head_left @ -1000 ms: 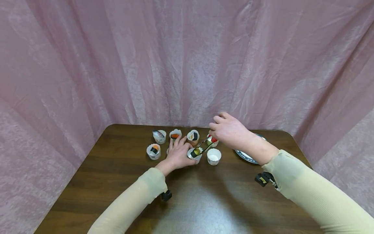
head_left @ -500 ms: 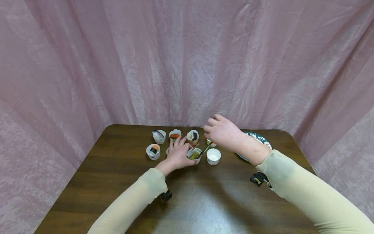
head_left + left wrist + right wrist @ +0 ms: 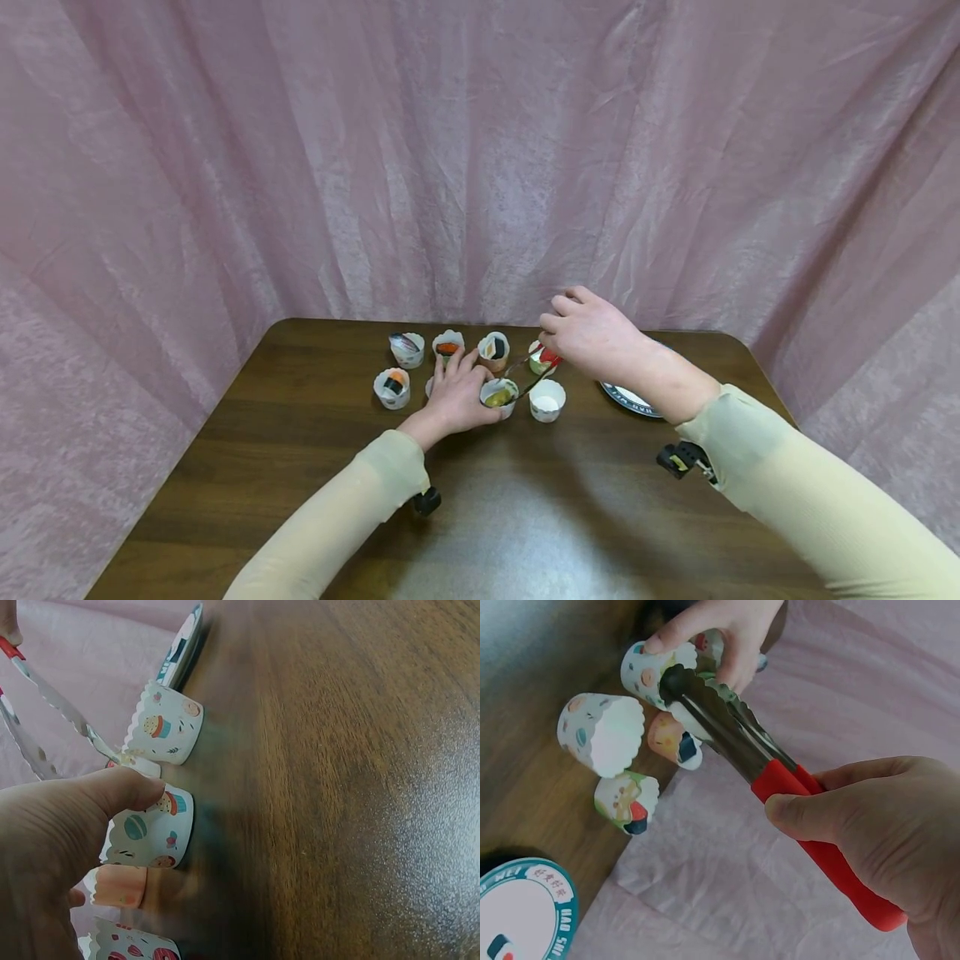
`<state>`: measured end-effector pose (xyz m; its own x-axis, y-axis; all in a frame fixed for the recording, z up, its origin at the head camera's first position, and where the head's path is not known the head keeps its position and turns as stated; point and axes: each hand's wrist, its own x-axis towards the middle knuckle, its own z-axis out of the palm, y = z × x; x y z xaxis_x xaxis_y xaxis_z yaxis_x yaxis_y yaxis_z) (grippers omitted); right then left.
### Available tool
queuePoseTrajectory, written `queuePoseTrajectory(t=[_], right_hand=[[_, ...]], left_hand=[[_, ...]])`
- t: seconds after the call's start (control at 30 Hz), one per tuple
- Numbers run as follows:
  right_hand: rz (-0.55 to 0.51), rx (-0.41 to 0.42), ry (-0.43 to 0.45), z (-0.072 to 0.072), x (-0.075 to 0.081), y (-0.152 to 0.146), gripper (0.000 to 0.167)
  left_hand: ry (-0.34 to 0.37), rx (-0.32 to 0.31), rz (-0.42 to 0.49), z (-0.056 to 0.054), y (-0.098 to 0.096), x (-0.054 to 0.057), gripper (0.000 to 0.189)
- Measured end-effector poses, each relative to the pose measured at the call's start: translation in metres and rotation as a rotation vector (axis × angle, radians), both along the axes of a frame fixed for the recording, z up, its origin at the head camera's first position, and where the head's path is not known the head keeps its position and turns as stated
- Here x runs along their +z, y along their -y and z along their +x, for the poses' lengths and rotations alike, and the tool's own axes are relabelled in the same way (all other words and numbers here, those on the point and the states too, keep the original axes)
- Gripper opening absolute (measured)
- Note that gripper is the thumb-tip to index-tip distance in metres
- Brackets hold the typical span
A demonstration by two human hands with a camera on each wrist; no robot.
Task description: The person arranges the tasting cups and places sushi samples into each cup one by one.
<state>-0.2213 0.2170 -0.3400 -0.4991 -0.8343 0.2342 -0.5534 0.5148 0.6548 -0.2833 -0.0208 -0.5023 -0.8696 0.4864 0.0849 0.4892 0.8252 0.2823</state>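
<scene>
My left hand (image 3: 453, 398) holds a patterned paper baking cup (image 3: 146, 834) between thumb and fingers, the thumb on its near side. A yellow-green toy sushi piece (image 3: 497, 399) lies inside that cup. Red-handled metal tongs (image 3: 731, 739) are gripped in my right hand (image 3: 592, 337), pointing down and left. In the head view their two arms stand apart over the cup's rim; whether the tips touch the piece cannot be told. Right of this cup stands another paper cup (image 3: 547, 403), its white inside showing. Behind it, a green cup (image 3: 622, 799) contains a red-and-dark piece.
A white plate with a teal lettered rim (image 3: 566, 915) lies at the right, partly behind my right forearm. Further cups stand close by: an orange one (image 3: 492, 363), one at the back left (image 3: 407, 358), and one at the left (image 3: 392, 398). A pink curtain (image 3: 480, 167) hangs behind the table.
The tongs' arms, earlier around the dark-and-yellow sushi piece, now stand apart and the piece sits lower in the cup. My right hand shifted left, then back right. My left hand stayed put.
</scene>
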Motion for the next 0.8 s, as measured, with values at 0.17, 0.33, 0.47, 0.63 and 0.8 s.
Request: queuePoseTrajectory(t=[0.17,0.33,0.47,0.63,0.8], right_hand=[[-0.023,-0.017,0.014,0.006,0.008,-0.009,0.019],[-0.026,-0.049,0.041,0.01,0.01,-0.019,0.025],[-0.039,-0.052,0.048,0.011,0.008,-0.024,0.023],[-0.059,-0.059,0.066,0.015,0.007,-0.03,0.022],[-0.059,-0.097,0.089,0.019,0.009,-0.041,0.022]], left_hand=[[0.006,0.009,0.001,-0.001,0.004,0.001,0.054],[0.008,0.014,0.005,-0.003,0.008,-0.001,0.055],[0.008,0.001,0.019,-0.002,0.011,0.0,0.059],[0.005,-0.04,0.022,0.002,0.018,0.002,0.087],[-0.012,-0.06,0.02,0.008,0.032,0.008,0.099]])
